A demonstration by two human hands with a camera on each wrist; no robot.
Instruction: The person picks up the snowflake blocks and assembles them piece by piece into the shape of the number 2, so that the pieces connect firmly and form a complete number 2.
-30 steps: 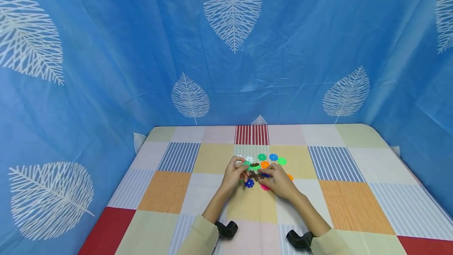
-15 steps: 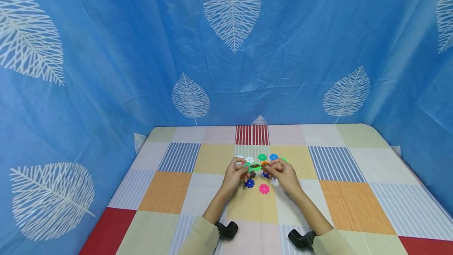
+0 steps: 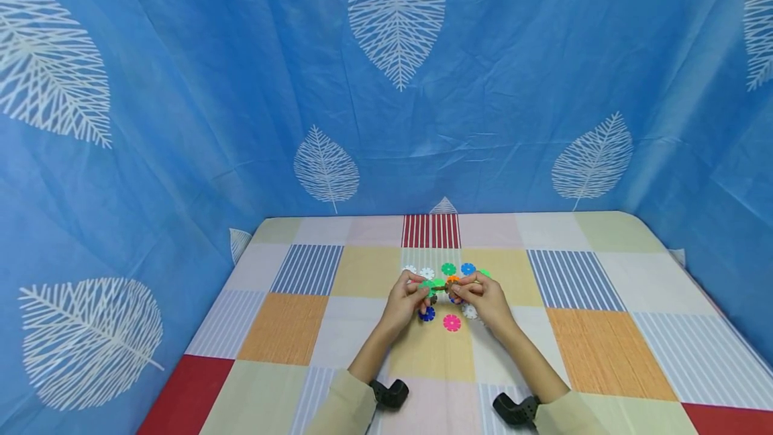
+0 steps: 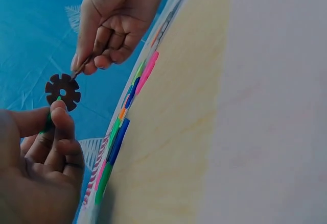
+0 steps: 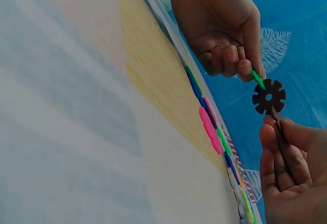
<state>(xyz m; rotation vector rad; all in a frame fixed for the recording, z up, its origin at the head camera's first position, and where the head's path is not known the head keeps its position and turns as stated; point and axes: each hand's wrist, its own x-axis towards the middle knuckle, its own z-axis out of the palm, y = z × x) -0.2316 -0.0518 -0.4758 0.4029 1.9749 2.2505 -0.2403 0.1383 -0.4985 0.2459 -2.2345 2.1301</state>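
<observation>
My left hand (image 3: 401,302) and right hand (image 3: 488,301) meet above the middle of the table. The left pinches a green notched snowflake disc (image 5: 258,79), seen edge-on in the right wrist view. Slotted to its edge is a brown snowflake disc (image 4: 54,85) with a round centre hole. A second brown snowflake disc (image 5: 276,114), nearly edge-on, is pinched between my right thumb and finger. Its rim is right at the first brown disc's edge, on the side away from the green one. Both hands partly cover their discs.
Several loose snowflake discs lie around the hands: a pink disc (image 3: 451,323), a dark blue disc (image 3: 427,314), white discs (image 3: 427,273), a green disc (image 3: 449,269) and a blue disc (image 3: 468,268). A patchwork cloth (image 3: 435,361) covers the table; blue leaf-print curtains (image 3: 483,86) surround it.
My right hand has picked up a brown disc from the tabletop and lifted it to the left hand's discs, uncovering the pink disc. The left hand has shifted slightly right, closing the gap.
</observation>
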